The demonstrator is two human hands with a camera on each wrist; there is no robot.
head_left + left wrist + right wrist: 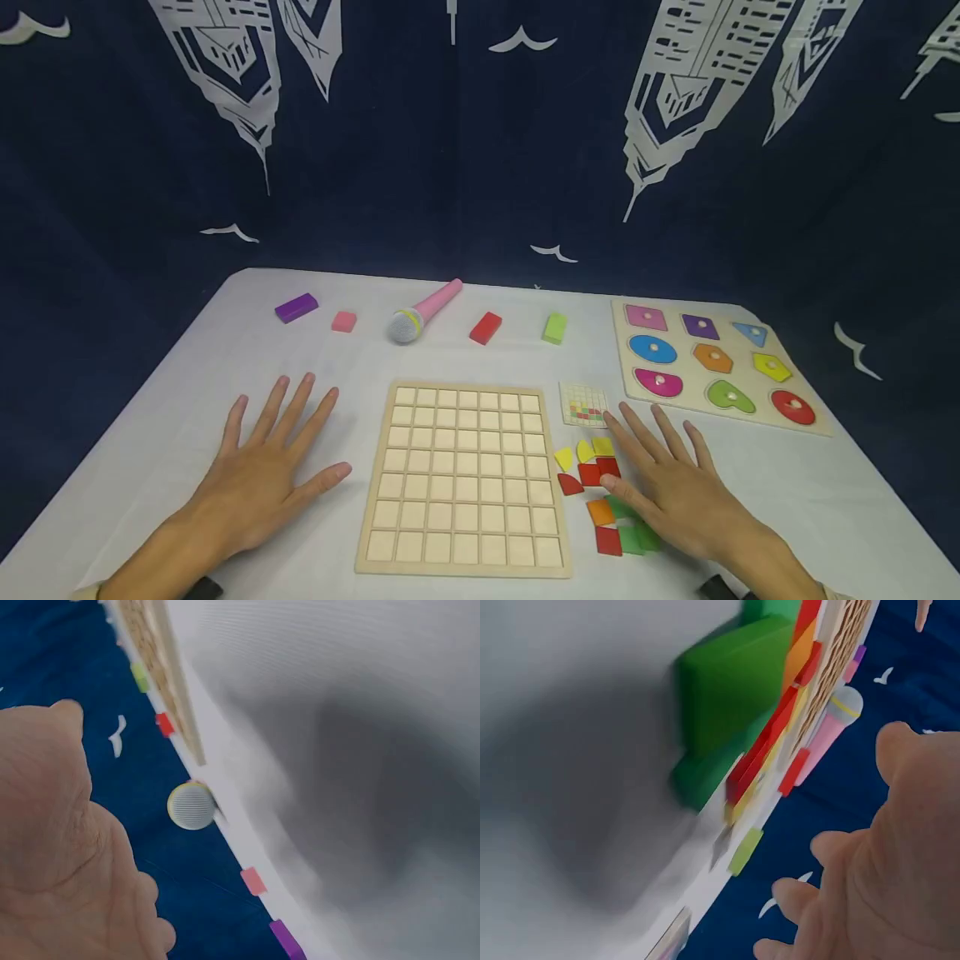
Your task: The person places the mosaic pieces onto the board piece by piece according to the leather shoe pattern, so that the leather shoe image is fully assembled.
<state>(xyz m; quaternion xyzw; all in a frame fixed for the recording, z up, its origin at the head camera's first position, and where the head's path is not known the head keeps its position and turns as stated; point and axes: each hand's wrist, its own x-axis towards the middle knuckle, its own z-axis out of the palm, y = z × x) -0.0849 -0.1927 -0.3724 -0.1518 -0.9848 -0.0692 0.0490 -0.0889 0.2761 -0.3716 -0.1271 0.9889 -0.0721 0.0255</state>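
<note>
A wooden grid board [463, 479] with empty square cells lies on the white table between my hands. My left hand [266, 454] rests flat on the table left of the board, fingers spread, holding nothing. My right hand [667, 479] lies flat to the right of the board, fingers straight, over a loose pile of coloured tiles [600, 492] in red, yellow, orange and green. In the right wrist view the green tiles [735, 712] show close up beside my right hand [877, 870]. My left hand [67, 855] fills the left wrist view's lower left.
A small pattern card [583, 405] lies above the tiles. A shape puzzle board [716, 365] with knobbed pieces sits at the right. Along the back lie a purple block [296, 307], pink block [343, 322], toy microphone [422, 312], red block [485, 327] and green block [554, 328].
</note>
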